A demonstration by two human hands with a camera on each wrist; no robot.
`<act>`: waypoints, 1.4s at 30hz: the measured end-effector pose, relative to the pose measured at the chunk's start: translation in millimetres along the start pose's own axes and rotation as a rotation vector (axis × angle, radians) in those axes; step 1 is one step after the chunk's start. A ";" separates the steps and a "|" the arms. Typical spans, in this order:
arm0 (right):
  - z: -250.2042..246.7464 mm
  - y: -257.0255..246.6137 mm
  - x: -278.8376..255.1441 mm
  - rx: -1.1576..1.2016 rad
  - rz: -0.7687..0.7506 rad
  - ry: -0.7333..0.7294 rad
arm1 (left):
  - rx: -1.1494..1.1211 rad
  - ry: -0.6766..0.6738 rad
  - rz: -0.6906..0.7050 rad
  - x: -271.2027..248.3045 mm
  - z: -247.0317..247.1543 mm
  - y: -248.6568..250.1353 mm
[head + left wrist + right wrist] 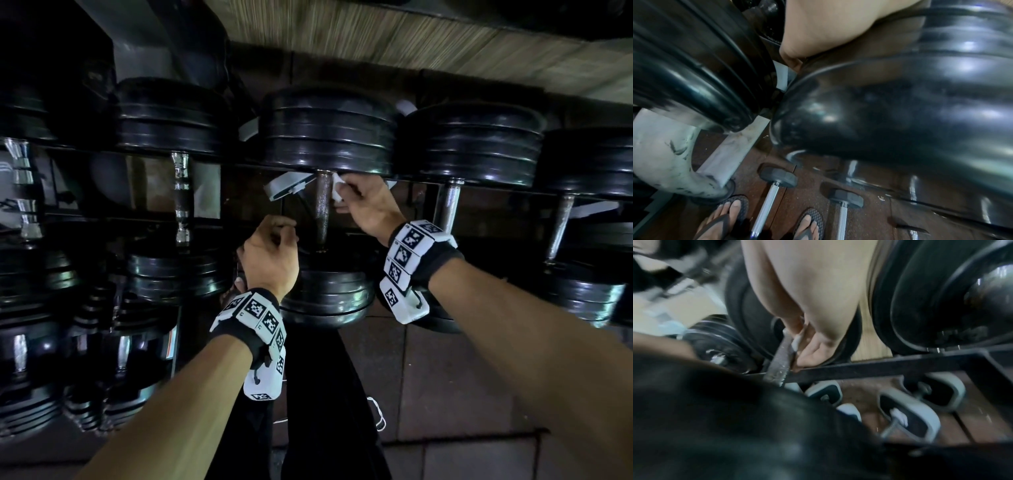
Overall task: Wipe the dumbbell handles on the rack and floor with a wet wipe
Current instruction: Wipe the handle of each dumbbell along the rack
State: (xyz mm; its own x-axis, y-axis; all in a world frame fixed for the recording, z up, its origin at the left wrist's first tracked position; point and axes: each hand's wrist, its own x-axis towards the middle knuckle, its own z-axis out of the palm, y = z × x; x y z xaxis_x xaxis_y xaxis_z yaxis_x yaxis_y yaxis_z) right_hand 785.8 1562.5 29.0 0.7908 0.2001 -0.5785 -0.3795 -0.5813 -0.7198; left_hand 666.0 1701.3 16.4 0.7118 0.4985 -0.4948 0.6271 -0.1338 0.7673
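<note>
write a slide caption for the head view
Right hand presses a white wipe against a racked dumbbell's handle; left hand hovers beside it.

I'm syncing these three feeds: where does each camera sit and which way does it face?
Head: worn on the head, looking down at the rack; both forearms, left hand, right hand with wipe.
Left wrist: faces down past dumbbell heads; sandalled feet.
Right wrist: looks along the fingers.
Head and right wrist share the handle.

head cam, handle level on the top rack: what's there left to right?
Chrome contoured handle → left hand → dark handle being wiped → wet wipe pinched in the right hand → plain steel handle → another steel handle.
</note>
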 end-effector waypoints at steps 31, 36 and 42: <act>13.2 3.8 -5.6 -0.107 -0.086 0.174 | 0.015 -0.008 0.033 0.8 0.8 -2.5; 19.2 -11.0 -27.3 -0.394 -0.208 0.234 | 0.016 -0.002 0.042 1.6 1.5 -3.4; 20.9 -11.6 -34.9 -0.490 -0.200 0.109 | 0.045 -0.016 0.044 0.8 0.8 -0.8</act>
State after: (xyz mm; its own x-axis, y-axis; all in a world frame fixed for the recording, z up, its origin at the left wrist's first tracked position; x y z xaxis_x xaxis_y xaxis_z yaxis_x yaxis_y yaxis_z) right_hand 752.6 1578.7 49.5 0.8797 0.2770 -0.3865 0.0319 -0.8453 -0.5333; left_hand 666.3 1701.1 15.1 0.7441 0.4771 -0.4677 0.6083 -0.1942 0.7696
